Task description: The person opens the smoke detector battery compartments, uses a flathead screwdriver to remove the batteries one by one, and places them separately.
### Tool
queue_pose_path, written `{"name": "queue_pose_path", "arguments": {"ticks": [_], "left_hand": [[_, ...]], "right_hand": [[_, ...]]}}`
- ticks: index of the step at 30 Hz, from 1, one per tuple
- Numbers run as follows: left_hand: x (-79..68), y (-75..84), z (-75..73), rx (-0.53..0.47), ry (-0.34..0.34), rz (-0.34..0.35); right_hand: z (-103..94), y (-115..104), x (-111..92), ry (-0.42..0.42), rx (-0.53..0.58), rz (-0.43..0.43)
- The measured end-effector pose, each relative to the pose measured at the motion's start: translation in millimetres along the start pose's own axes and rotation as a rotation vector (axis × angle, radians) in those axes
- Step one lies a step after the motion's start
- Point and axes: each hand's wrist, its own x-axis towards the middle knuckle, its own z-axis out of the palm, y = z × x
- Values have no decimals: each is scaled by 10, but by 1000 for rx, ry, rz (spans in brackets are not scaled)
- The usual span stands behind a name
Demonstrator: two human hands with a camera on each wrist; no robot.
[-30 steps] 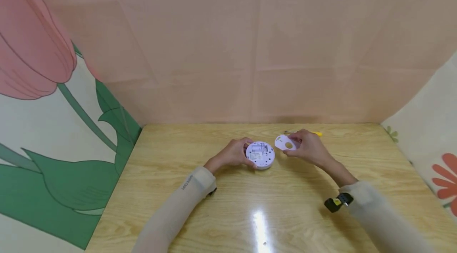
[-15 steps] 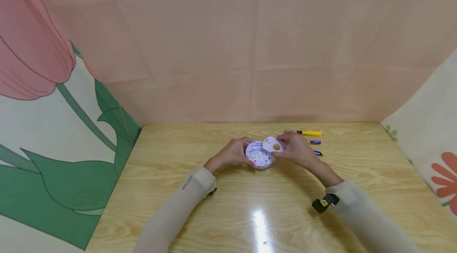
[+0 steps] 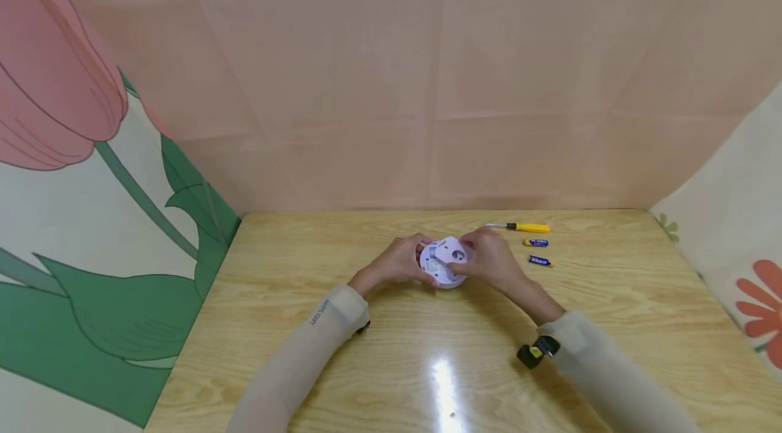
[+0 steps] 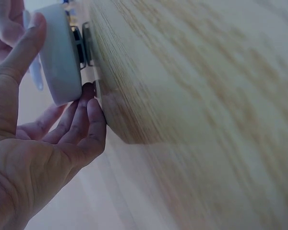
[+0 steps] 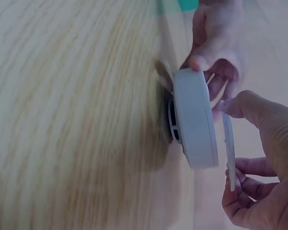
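My left hand (image 3: 400,260) grips a round white smoke detector (image 3: 449,283) by its left side, thumb on the near edge and fingers around the far side. Its back, with a battery bay, faces up. In the left wrist view, dark slotted vents (image 4: 79,48) show on the side facing the table. With thumb and fingers, my right hand (image 3: 493,262) pinches a thin white cover plate (image 3: 444,248) that has a round hole. The plate overlaps the upper right of the detector in the head view. From the right wrist, a narrow gap shows between the plate (image 5: 229,143) and the detector (image 5: 194,120).
To the right on the wooden table (image 3: 342,365) lie a yellow-handled screwdriver (image 3: 531,227) and two blue batteries, one (image 3: 535,243) behind the other (image 3: 540,261). A pink sheet (image 3: 342,80) hangs behind the table's back edge.
My right hand has moved left with the cover plate, from beside the smoke detector to over its back. The screwdriver and batteries have come into fuller view. The left hand holds its place.
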Motion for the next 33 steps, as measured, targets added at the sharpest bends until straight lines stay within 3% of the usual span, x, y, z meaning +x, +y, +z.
{"name": "queue_pose_path", "arguments": {"ticks": [14,33], "left_hand": [[14,2,-14,1,11,-11],[14,3,2,-6,5,-13]], "right_hand": [[103,-148,5,-14,-65,95],[136,-265,23,13,-154,88]]}}
